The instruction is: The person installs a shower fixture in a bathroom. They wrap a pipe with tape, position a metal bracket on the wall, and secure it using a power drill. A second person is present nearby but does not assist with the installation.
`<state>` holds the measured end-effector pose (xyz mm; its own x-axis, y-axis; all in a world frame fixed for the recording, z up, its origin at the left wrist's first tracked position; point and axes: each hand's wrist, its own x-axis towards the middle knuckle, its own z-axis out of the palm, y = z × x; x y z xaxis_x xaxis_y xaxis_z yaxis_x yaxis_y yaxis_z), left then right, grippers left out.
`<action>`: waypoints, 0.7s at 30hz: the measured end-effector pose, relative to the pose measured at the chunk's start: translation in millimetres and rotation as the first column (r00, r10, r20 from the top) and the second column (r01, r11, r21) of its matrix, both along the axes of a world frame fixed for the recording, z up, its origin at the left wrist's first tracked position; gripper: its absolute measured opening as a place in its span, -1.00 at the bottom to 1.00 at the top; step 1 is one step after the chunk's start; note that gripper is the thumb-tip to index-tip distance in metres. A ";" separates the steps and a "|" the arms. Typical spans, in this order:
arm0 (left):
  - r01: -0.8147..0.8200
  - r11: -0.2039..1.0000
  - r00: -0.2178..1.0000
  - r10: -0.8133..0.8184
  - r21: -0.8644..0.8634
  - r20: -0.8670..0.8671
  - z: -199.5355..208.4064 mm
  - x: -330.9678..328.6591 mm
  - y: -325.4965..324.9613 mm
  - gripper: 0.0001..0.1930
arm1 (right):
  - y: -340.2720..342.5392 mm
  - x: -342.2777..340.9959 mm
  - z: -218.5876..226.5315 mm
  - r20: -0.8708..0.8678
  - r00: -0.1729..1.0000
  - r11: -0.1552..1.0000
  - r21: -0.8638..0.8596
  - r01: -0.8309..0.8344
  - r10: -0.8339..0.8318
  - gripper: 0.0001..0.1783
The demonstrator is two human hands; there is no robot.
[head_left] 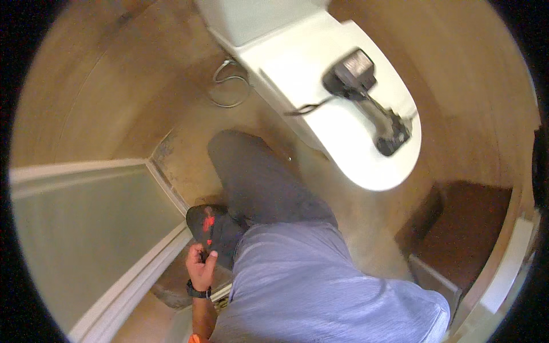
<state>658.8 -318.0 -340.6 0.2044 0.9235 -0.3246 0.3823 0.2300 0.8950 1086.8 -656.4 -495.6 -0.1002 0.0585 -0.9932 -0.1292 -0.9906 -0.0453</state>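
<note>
My left hand (201, 267), with a dark watch on its wrist, is at the lower left beside my thigh. Its fingers and thumb close around a slim red-and-black hand tool (209, 226), whose exact kind I cannot make out. Behind the tool are the dark clothes over my bent leg. On the white closed lid of a toilet (366, 168) lies a black cordless power tool (393, 134), blurred, with a thick battery base (354, 71) and a dark strap or cord (309, 107). My right hand does not show.
A frosted panel door with a white frame (128, 268) stands at the left. A flexible metal hose (231, 106) curls beside the toilet. At the right is a dark brown box-like piece (463, 234). Brown walls (108, 103) surround the small space.
</note>
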 end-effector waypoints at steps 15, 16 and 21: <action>-0.078 0.984 0.997 0.076 0.161 0.024 -41.6 34.4 82.1 -0.75 | 151.0 117.1 228.8 0.053 0.570 0.572 -0.107 -0.813 0.820 -0.67; -0.094 0.977 0.996 0.092 0.190 0.021 -43.4 41.3 89.1 -0.75 | 172.4 113.0 250.3 0.038 0.479 0.480 -0.099 -0.871 0.877 -0.66; 0.021 0.975 0.994 0.005 0.221 -0.113 -19.8 41.5 127.0 -0.69 | 344.0 25.4 302.7 0.769 0.476 0.494 0.243 -0.835 0.427 -0.66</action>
